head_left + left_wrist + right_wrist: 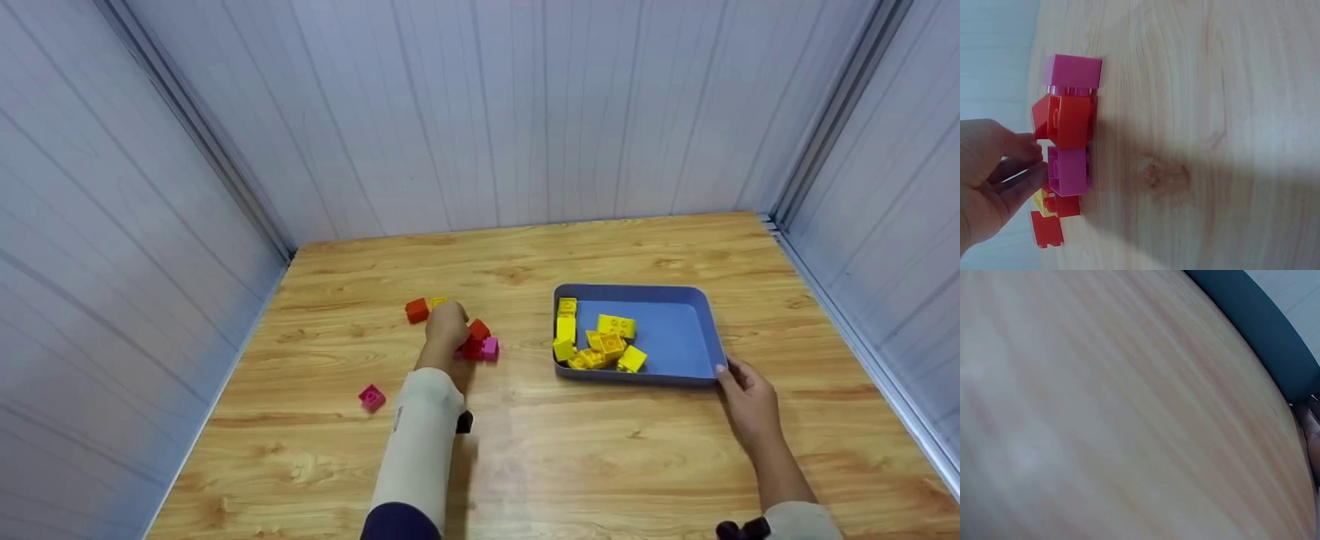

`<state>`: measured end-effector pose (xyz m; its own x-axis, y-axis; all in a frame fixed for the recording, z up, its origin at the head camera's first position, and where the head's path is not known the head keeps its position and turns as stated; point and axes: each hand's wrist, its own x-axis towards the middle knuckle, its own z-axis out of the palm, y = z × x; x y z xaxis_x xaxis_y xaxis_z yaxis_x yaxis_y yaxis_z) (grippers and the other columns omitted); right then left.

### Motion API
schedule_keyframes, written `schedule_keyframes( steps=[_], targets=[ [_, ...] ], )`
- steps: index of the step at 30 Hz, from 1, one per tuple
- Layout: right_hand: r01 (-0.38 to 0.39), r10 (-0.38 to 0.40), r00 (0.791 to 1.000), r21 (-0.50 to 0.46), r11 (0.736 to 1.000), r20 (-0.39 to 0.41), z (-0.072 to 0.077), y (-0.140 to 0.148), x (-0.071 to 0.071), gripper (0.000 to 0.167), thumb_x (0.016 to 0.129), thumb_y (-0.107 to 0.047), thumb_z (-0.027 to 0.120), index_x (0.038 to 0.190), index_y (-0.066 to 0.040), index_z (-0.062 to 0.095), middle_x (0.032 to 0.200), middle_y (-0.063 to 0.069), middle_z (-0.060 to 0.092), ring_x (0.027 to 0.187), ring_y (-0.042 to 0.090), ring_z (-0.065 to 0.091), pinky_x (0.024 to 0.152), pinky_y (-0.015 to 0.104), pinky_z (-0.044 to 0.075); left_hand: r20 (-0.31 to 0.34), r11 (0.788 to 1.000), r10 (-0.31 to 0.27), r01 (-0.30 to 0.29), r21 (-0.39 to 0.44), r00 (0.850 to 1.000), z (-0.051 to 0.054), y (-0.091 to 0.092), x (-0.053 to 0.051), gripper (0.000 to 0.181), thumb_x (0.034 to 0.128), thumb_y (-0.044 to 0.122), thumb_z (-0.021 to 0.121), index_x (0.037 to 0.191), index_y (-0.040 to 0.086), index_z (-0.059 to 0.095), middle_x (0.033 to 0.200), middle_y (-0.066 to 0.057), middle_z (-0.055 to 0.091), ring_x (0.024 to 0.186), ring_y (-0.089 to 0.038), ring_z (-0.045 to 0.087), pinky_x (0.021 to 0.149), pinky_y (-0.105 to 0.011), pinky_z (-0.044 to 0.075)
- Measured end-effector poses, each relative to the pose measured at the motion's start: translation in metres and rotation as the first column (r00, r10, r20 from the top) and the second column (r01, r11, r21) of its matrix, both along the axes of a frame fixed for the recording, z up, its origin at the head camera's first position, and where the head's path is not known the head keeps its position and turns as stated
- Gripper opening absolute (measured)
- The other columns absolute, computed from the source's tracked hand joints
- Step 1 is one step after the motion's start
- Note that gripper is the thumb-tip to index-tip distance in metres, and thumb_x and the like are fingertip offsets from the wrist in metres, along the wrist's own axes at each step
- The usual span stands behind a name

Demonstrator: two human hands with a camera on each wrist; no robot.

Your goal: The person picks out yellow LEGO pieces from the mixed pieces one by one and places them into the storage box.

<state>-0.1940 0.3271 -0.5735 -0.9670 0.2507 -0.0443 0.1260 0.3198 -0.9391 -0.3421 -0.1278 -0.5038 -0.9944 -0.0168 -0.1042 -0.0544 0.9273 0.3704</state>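
Observation:
My left hand (448, 325) reaches down into a loose cluster of toy building bricks. In the left wrist view its thumb and fingers stand slightly apart beside a pink brick (1069, 171) and a red brick (1069, 121); nothing shows clearly held. A yellow brick (438, 301) and a red brick (417, 310) lie just beyond that hand, the yellow one partly covered. My right hand (752, 400) grips the near right corner of a blue-grey tray (682, 379), thumb on the rim. Several yellow bricks (616, 326) lie in the tray's left half. The right wrist view shows only fingertips at the tray's edge.
A lone magenta brick (372, 398) lies left of my left forearm. Another pink brick (490, 349) sits at the cluster's right side, between the hand and the tray. Pale panel walls (510, 112) enclose the wooden table (570, 465) at the back and sides.

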Motion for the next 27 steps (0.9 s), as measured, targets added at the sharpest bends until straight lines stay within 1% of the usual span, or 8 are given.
schedule_keyframes(
  steps=[4,6,12,17,20,21,23,27],
  targets=[
    [-0.001,0.001,1.000,-0.002,1.000,0.019,0.000,-0.001,0.000,0.068,0.101,-0.045,0.044,0.149,0.001,0.032,0.151,0.021,0.036,0.139,0.035,0.032,0.109,0.031,0.033,0.030,1.000,-0.011,0.011,-0.020,1.000,-0.004,-0.001,-0.002,0.018,0.0851,0.003,0.066,0.101,0.003,0.075,0.103,-0.010,0.071,0.097,-0.027,0.064,0.084,-0.038,0.053],
    [-0.006,0.006,1.000,0.003,1.000,0.025,0.000,-0.001,0.001,0.068,0.101,-0.045,0.044,0.149,0.000,0.032,0.151,0.020,0.036,0.139,0.034,0.033,0.109,0.032,0.034,0.039,0.999,-0.005,0.006,-0.031,0.999,-0.006,-0.001,-0.002,0.017,0.0855,0.003,0.066,0.100,0.003,0.075,0.102,-0.009,0.071,0.095,-0.026,0.064,0.083,-0.038,0.053],
    [-0.012,0.011,1.000,0.020,1.000,0.011,-0.001,-0.001,0.002,0.069,0.100,-0.048,0.044,0.149,0.000,0.033,0.150,0.020,0.037,0.138,0.035,0.034,0.105,0.023,0.036,0.036,0.998,0.035,-0.033,-0.044,0.999,-0.011,0.000,-0.002,0.014,0.0863,0.005,0.065,0.097,0.004,0.074,0.098,-0.008,0.070,0.090,-0.024,0.063,0.081,-0.038,0.053],
    [-0.009,0.009,1.000,0.025,1.000,-0.005,-0.001,-0.002,0.001,0.067,0.101,-0.046,0.044,0.149,0.000,0.034,0.149,0.020,0.038,0.137,0.034,0.035,0.106,0.026,0.036,0.033,0.997,0.064,-0.063,-0.042,0.997,-0.015,-0.001,-0.003,0.011,0.0874,0.005,0.063,0.092,0.004,0.073,0.092,-0.008,0.068,0.085,-0.023,0.060,0.075,-0.037,0.053],
    [-0.009,0.009,1.000,0.009,1.000,-0.015,-0.002,-0.002,0.000,0.067,0.101,-0.045,0.045,0.148,0.001,0.034,0.150,0.021,0.038,0.138,0.034,0.035,0.106,0.024,0.036,0.018,0.997,0.074,-0.073,-0.036,0.997,-0.013,0.000,-0.004,0.012,0.0867,0.005,0.064,0.094,0.004,0.073,0.095,-0.009,0.069,0.088,-0.024,0.062,0.077,-0.038,0.054],
    [-0.007,0.007,1.000,0.003,1.000,-0.020,-0.002,-0.002,0.000,0.067,0.101,-0.045,0.045,0.148,0.001,0.034,0.150,0.021,0.038,0.138,0.034,0.034,0.105,0.022,0.036,0.010,0.997,0.074,-0.073,-0.034,0.997,-0.012,0.000,-0.004,0.013,0.0864,0.005,0.065,0.096,0.003,0.073,0.097,-0.009,0.070,0.090,-0.025,0.063,0.079,-0.038,0.054],
    [-0.006,0.006,1.000,-0.011,1.000,-0.027,-0.002,-0.001,0.000,0.067,0.101,-0.045,0.046,0.148,0.001,0.034,0.150,0.020,0.037,0.138,0.034,0.033,0.102,0.016,0.036,-0.006,0.997,0.068,-0.068,-0.029,0.998,-0.010,0.001,-0.004,0.016,0.0857,0.004,0.067,0.100,0.004,0.074,0.101,-0.010,0.070,0.095,-0.026,0.064,0.082,-0.038,0.053],
    [-0.006,0.006,1.000,-0.024,1.000,-0.028,-0.002,0.000,0.000,0.067,0.101,-0.044,0.045,0.149,0.001,0.034,0.150,0.020,0.036,0.138,0.035,0.033,0.099,0.013,0.037,-0.036,0.998,0.057,-0.058,-0.026,0.998,-0.005,0.003,-0.004,0.020,0.0841,0.002,0.067,0.103,0.004,0.074,0.104,-0.011,0.071,0.098,-0.028,0.064,0.083,-0.038,0.053]
  ],
)
